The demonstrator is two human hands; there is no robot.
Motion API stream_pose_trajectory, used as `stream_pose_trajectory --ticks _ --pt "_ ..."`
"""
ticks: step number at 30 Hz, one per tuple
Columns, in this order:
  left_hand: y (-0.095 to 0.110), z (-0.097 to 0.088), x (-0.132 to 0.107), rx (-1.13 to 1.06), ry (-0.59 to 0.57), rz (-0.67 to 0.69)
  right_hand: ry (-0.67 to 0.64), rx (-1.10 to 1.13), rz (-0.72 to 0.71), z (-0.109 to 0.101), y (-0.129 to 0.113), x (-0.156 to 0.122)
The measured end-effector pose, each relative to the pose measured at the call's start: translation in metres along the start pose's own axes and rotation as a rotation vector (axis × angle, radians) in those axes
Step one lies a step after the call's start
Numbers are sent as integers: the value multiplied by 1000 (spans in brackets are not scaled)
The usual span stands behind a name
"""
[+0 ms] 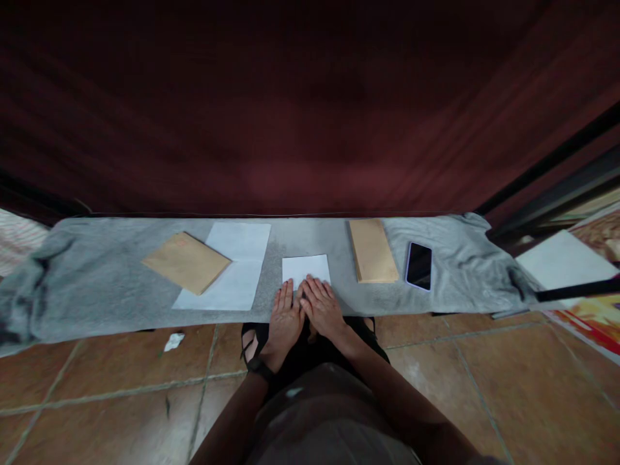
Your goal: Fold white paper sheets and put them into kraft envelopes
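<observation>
A small folded white paper (306, 267) lies on the grey cloth (97, 284) in front of me. Both my hands rest flat on its near edge, fingers stretched out and side by side. My left hand (283, 320) presses the lower left part, with a dark band at its wrist. My right hand (322, 309) lies just to the right of it, its fingertips on the paper. Neither hand grips anything.
To the left lie a brown envelope (186, 261) and a larger white sheet (232, 265) partly under it. To the right lie another brown envelope (372, 250) and a black phone (419, 265). A dark red curtain hangs behind. A crumpled paper scrap (173, 341) lies on the tiled floor.
</observation>
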State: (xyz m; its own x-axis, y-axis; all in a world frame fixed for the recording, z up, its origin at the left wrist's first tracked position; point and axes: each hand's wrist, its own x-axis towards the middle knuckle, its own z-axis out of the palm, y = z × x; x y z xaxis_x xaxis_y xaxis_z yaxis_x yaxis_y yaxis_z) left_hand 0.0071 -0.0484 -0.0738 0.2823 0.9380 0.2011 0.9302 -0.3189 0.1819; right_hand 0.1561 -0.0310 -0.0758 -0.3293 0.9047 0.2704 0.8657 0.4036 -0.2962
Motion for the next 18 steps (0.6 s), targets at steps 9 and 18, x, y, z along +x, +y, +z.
stream_pose_trajectory --ticks 9,18 --pt "1 -2 -2 22 2 -30 18 -51 83 -4 14 -17" --pt "-2 -5 -3 -5 37 -103 30 -70 118 -6 28 -26"
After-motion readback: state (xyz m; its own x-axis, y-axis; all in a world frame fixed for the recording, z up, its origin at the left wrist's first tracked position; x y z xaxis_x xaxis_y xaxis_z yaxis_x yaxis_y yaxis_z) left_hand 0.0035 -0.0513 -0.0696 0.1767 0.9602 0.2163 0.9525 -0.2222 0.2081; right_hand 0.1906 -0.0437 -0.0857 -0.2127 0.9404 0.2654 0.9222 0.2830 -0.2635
